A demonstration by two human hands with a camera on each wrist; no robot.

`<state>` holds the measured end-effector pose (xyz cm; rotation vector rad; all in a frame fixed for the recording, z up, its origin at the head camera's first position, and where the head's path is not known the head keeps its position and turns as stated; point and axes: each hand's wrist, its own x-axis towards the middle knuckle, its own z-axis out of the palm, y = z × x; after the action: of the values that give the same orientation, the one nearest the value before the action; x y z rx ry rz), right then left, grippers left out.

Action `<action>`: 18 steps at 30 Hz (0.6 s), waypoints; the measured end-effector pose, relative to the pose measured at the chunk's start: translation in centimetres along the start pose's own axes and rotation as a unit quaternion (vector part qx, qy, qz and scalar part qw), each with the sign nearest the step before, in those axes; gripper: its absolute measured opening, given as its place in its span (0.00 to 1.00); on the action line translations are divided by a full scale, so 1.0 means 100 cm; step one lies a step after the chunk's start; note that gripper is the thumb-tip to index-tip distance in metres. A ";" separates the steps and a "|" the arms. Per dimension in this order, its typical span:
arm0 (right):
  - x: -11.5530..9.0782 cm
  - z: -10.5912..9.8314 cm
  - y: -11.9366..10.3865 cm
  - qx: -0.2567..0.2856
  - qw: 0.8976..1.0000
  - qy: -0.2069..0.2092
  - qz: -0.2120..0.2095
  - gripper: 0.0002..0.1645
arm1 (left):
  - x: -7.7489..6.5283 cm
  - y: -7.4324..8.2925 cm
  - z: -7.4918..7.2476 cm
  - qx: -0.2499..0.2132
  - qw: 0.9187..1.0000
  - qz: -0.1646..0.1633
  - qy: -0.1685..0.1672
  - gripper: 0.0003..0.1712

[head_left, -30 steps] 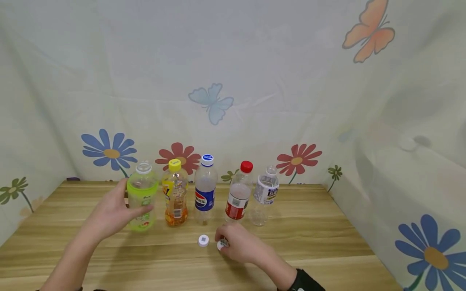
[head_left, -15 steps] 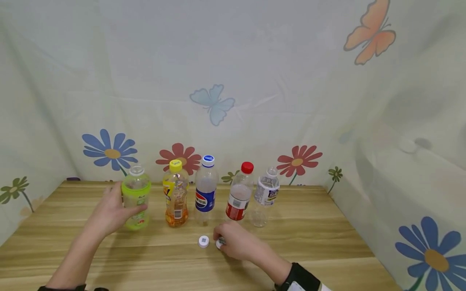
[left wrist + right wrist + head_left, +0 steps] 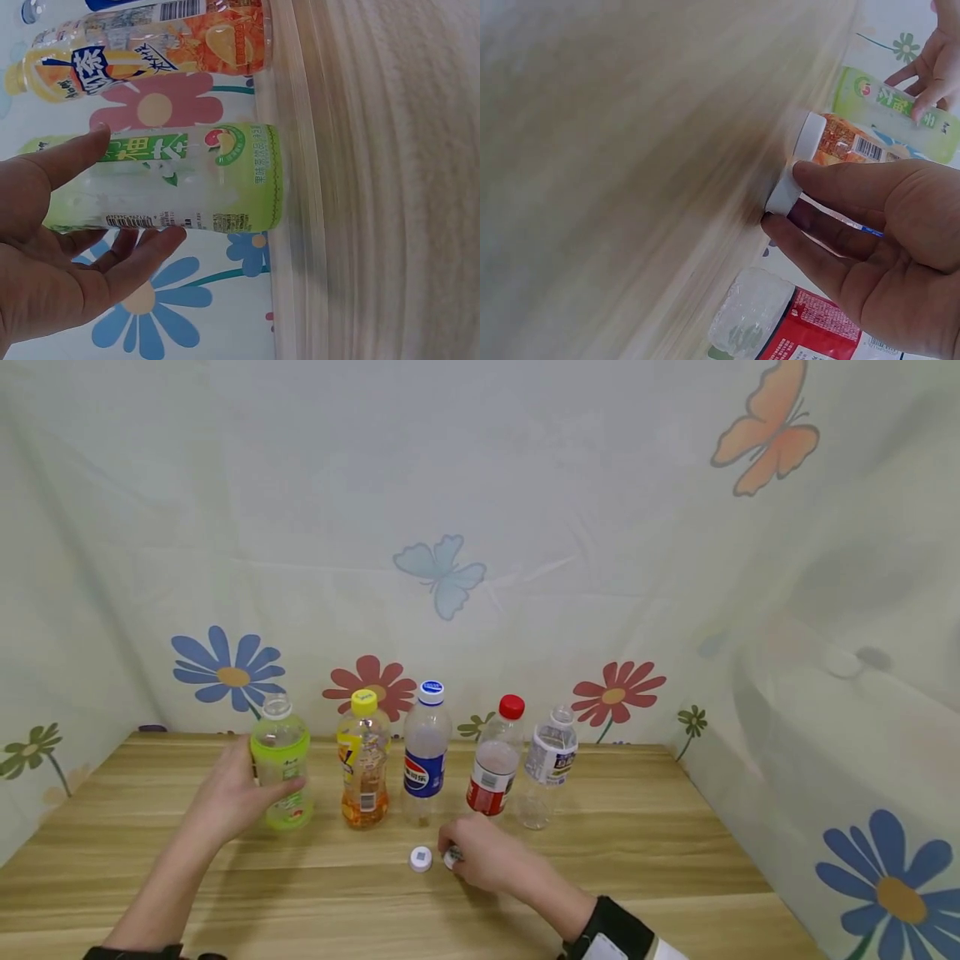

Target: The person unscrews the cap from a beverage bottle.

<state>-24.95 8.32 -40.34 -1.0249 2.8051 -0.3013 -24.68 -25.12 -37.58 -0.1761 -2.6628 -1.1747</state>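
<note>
My left hand [image 3: 238, 793] grips a green-labelled bottle [image 3: 289, 762] without a cap, thumb across its front and fingers round its far side. In the left wrist view that bottle [image 3: 225, 176] has its base right at the tabletop. My right hand [image 3: 487, 852] pinches a white bottle cap [image 3: 451, 857] between thumb and fingers, low over the table. In the right wrist view the pinched cap [image 3: 783, 193] is tilted on its edge. A second white cap [image 3: 421, 859] lies flat just left of the right hand.
Right of the green bottle stand a yellow-capped orange drink bottle [image 3: 364, 768], a blue-labelled Pepsi bottle [image 3: 424, 760], a red-capped bottle [image 3: 497, 760] and an uncapped clear bottle [image 3: 552, 764]. Behind the wooden table [image 3: 645, 860] hangs a flowered cloth [image 3: 525, 485].
My left hand has shifted a little left with the green bottle, away from the orange drink bottle. My right hand stays at the pinched cap, which has moved slightly left.
</note>
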 end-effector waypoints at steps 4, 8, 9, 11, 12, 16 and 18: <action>0.002 0.002 0.000 -0.006 1.000 -0.005 0.004 0.10 | 0.000 -0.001 0.002 -0.002 1.000 -0.014 -0.001 0.39; 0.002 0.004 0.002 -0.013 1.000 -0.003 -0.002 0.12 | -0.001 -0.001 0.004 0.003 1.000 -0.023 -0.002 0.40; 0.002 0.004 0.002 -0.013 1.000 -0.002 -0.004 0.12 | -0.001 -0.001 0.004 0.004 1.000 -0.022 -0.003 0.40; 0.002 0.005 0.003 -0.013 1.000 0.000 -0.007 0.12 | 0.000 -0.001 0.004 0.005 1.000 -0.020 -0.005 0.40; 0.002 0.005 0.004 -0.012 1.000 0.001 -0.009 0.12 | 0.000 -0.001 0.004 0.003 1.000 -0.020 -0.008 0.40; 0.000 0.004 0.005 -0.005 1.000 0.006 -0.010 0.11 | 0.000 0.000 0.004 -0.014 0.999 -0.025 -0.027 0.42; -0.002 0.003 0.005 0.007 1.000 0.005 -0.002 0.11 | 0.000 0.001 0.003 -0.019 0.999 -0.033 -0.033 0.46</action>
<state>-25.07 8.76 -40.69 -1.0278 2.8067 -0.3286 -24.70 -24.80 -37.71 -0.1366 -2.7242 -1.2603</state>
